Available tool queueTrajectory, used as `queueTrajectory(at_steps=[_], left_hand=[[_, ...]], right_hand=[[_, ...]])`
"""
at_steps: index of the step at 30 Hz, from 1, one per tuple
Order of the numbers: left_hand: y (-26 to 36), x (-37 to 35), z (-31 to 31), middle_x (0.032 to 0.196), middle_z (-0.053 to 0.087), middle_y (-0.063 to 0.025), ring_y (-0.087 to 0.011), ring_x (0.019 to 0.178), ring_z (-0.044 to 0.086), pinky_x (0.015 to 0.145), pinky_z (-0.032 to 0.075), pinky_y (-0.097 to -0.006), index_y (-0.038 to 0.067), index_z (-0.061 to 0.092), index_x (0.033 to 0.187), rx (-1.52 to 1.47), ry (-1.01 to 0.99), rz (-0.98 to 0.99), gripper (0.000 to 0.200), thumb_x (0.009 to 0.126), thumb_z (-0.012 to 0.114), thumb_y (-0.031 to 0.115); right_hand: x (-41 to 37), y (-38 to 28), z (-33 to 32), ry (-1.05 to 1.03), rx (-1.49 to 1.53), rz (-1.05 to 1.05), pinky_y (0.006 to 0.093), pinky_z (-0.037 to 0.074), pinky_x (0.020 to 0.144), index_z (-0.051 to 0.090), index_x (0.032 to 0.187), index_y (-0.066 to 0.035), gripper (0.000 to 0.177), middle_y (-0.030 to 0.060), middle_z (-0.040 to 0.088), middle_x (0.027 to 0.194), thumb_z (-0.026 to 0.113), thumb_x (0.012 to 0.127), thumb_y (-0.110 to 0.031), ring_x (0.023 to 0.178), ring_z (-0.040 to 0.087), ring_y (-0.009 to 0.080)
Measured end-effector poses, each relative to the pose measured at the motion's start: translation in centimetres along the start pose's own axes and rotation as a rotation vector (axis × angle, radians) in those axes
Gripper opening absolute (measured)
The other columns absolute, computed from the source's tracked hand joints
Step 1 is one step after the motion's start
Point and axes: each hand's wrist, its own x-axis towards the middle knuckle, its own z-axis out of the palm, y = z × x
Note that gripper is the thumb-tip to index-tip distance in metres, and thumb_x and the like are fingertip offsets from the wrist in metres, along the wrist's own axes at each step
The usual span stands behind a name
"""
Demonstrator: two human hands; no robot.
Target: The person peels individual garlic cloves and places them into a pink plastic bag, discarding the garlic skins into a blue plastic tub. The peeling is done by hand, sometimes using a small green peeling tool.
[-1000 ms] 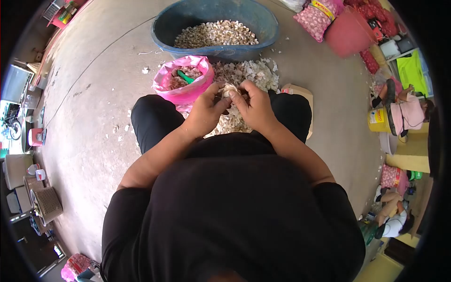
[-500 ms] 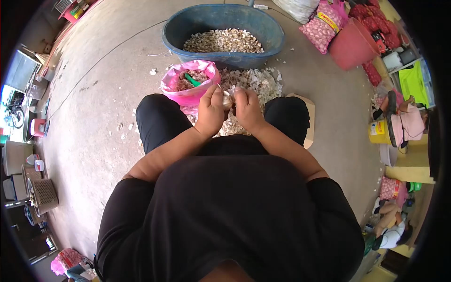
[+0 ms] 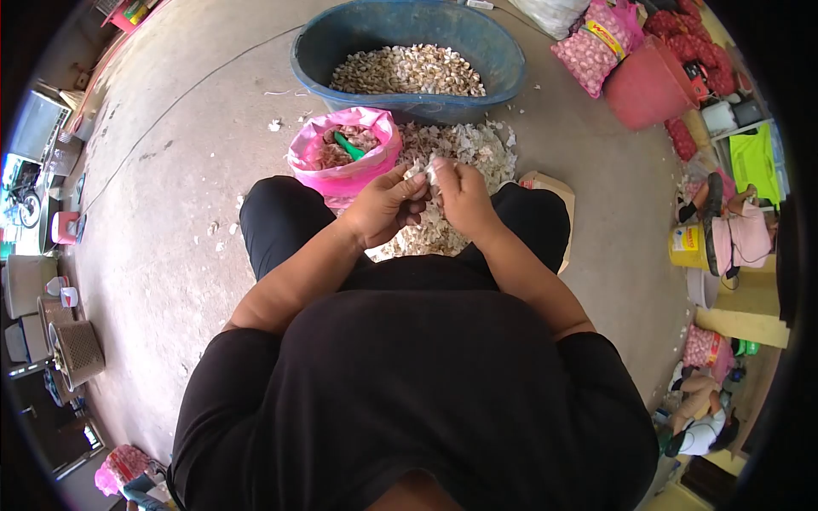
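My left hand (image 3: 383, 206) is closed with the palm partly turned up, its thumb pressed over garlic (image 3: 430, 175) whose whitish parts show at the fingertips. From the other side my right hand (image 3: 464, 198) pinches the same garlic between thumb and finger. How much of the bulb is whole is hidden by the fingers. Below both hands lies a heap of papery garlic skins (image 3: 477, 153) on the floor between my knees. Close by my left hand stands a pink sack (image 3: 328, 181) with its rim rolled open, holding garlic and a green-handled tool (image 3: 348, 146).
Beyond the heap stands a blue oval tub (image 3: 409, 104) partly filled with garlic cloves (image 3: 409, 71). A red bucket (image 3: 649, 83) and a pink net bag of garlic (image 3: 592, 51) are at the far right. People (image 3: 703, 422) sit along the right side. Baskets (image 3: 78, 353) line the left.
My hands have shifted slightly and the left has rolled palm-up. The round garlic bulb visible between them before is now mostly covered, with whitish pieces at the fingertips.
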Motion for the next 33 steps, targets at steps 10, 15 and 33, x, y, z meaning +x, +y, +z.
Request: queueTrajectory(at_steps=[10,15,33], left_hand=[[1.0,0.7,-1.4,0.088,0.055,-0.0037,-0.011,0.078,0.055,0.067,0.047,-0.0244,-0.001,0.046,0.109,0.793,0.205,0.176,0.035,0.077,0.059,0.005],[1.0,0.4,-1.0,0.084,0.055,-0.0057,-0.0096,0.075,0.054,0.066,0.048,-0.0231,0.0,0.049,0.087,0.838,0.173,0.311,0.024,0.069,0.064,-0.004],[1.5,-1.5,-1.7,0.085,0.058,-0.0072,-0.0149,0.074,0.058,0.063,0.049,-0.0233,0.0,0.051,0.1,0.129,-0.018,0.137,0.026,0.079,0.059,0.013]], right_hand=[[3.3,2.8,-2.2,-0.018,-0.427,-0.05,0.0364,0.045,0.061,0.052,0.093,-0.002,0.036,0.0146,0.058,0.074,0.049,0.083,-0.037,0.069,0.058,0.0289],[1.0,1.2,1.0,-0.079,-0.332,-0.162,0.0266,0.038,0.05,0.048,0.082,-0.002,0.018,0.0073,0.049,0.059,0.05,0.085,-0.02,0.054,0.047,0.0111],[0.4,-0.2,-0.1,-0.31,0.091,-0.072,0.0189,0.042,0.059,0.053,0.089,-0.003,0.021,0.0003,0.054,0.074,0.065,0.075,-0.013,0.066,0.051,0.0051]])
